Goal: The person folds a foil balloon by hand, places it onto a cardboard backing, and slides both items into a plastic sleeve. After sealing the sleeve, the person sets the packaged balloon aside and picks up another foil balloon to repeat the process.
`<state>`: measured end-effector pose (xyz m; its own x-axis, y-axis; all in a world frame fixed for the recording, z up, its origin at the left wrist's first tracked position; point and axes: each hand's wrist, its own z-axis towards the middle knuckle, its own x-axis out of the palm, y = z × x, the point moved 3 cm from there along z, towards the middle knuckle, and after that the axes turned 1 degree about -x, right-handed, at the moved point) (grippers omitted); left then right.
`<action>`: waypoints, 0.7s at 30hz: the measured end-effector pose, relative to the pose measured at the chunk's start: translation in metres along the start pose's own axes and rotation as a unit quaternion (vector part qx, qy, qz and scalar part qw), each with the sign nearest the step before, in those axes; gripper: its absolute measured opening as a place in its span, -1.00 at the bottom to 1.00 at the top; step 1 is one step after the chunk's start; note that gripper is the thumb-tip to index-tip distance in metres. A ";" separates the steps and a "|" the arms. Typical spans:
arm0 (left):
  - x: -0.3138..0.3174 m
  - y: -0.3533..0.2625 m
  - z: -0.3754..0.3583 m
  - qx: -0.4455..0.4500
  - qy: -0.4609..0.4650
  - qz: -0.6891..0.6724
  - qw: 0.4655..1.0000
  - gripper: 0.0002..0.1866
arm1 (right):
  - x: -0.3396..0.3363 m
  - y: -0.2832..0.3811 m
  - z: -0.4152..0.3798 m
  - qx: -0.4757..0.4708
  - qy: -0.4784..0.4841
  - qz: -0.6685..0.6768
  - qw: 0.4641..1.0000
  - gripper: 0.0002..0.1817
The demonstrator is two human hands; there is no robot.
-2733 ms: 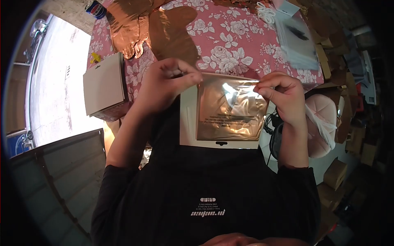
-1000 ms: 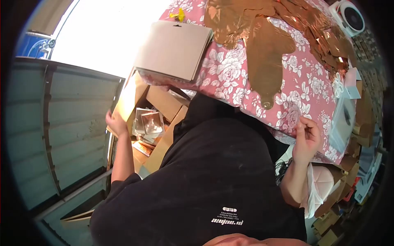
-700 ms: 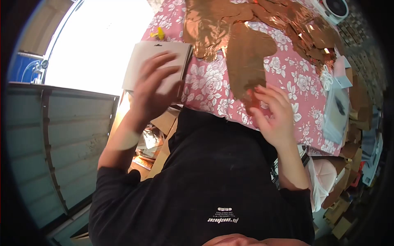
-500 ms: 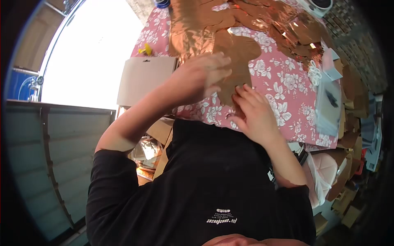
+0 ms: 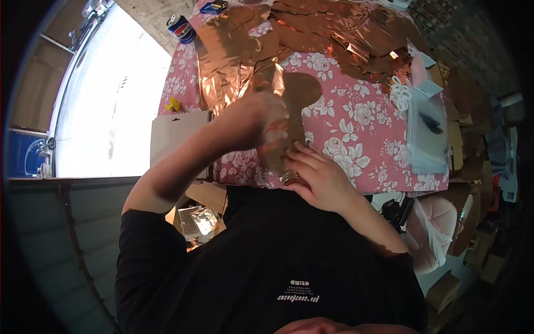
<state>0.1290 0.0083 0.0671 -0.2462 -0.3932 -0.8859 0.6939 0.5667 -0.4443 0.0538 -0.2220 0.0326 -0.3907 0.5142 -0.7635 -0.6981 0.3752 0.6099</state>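
A brown, copper-toned sheet piece (image 5: 305,92) with a rounded upper end lies on the pink floral tablecloth (image 5: 361,114). My left hand (image 5: 271,119) is over the left side of this piece, its fingers smeared by motion. Flat on the lower right edge of the piece, my right hand (image 5: 316,177) has its fingers spread, with the thumb near a shiny, crumpled lower end. Shiny copper foil (image 5: 222,69) spreads beyond my left hand.
More copper pieces (image 5: 367,33) cover the far side. A Pepsi can (image 5: 181,29) stands at far left, above a yellow item (image 5: 173,104) and a grey-white box (image 5: 175,133). At right are white cord (image 5: 399,93), an open box (image 5: 427,75) and clear plastic bags (image 5: 427,136).
The view has shifted, so the table appears lower and the whole can shows. My left hand has moved and is blurred; my right hand stays by the lower end of the piece.
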 end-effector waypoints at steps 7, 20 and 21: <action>-0.017 0.086 0.101 -0.078 -0.116 0.076 0.987 -0.51 | -0.029 -0.010 -0.004 0.029 -0.133 0.030 0.990 -0.51; -0.013 0.186 0.176 -0.117 -0.067 0.198 0.971 -0.65 | -0.084 -0.048 0.010 0.144 -0.173 0.036 0.974 -0.59; -0.016 0.188 0.175 -0.155 -0.102 0.140 0.973 -0.67 | -0.086 -0.051 0.015 0.145 -0.173 0.038 0.973 -0.59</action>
<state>0.3822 -0.0058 0.0210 0.0849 -0.3091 -0.9472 0.4695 0.8509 -0.2356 0.1323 -0.2742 0.0703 -0.1742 0.7593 -0.6270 -0.4564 0.5020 0.7346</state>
